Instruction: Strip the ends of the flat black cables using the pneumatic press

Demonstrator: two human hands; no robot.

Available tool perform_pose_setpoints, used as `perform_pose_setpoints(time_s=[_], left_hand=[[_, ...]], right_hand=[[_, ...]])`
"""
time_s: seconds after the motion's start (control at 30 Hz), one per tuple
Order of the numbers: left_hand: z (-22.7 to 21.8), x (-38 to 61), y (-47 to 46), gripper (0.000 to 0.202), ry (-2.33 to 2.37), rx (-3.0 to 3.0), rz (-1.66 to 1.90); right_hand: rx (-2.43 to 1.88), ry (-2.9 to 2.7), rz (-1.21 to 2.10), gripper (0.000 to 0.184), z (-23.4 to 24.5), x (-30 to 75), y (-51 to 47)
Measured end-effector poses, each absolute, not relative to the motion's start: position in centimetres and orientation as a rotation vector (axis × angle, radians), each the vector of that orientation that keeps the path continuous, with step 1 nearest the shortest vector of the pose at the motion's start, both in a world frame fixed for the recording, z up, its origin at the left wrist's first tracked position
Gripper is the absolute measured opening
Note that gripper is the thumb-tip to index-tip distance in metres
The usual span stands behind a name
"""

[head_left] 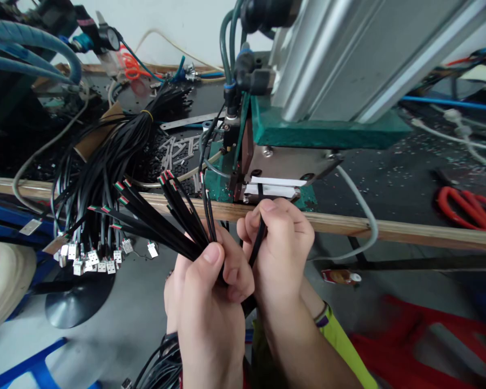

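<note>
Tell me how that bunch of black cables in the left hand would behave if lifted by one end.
The black cables would likely flop: the banded bundle already droops over the bench edge. Probably light, since the left hand grips many. The fanned ends suggest some springiness.

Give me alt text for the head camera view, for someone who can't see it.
The left hand grips a bundle of black cables with stripped ends, while the right hand pinches one black cable up into a green press machine at the bench's wooden edge.
</note>
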State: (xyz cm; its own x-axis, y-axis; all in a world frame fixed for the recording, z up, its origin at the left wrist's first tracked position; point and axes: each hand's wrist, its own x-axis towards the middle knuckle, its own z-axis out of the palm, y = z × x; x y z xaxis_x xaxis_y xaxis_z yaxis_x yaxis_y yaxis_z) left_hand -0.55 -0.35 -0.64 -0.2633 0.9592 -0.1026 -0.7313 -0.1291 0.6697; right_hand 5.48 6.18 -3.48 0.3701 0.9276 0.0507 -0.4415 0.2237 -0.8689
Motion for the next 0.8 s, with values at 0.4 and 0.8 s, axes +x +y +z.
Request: perform_pose_setpoints(time_s=[0.4,0.8], left_hand=[[-0.63,-0.70,-0.66,0.030,0.733,0.430,1.705],[-0.87,-0.81,-0.54,0.016,0.726,0.408,1.715]], right_hand=[[-0.837,-0.667,1.024,0.042,-3.78,5.11,6.25],[-0.770,-0.658,1.036,0.040,-3.65,5.12,6.37]])
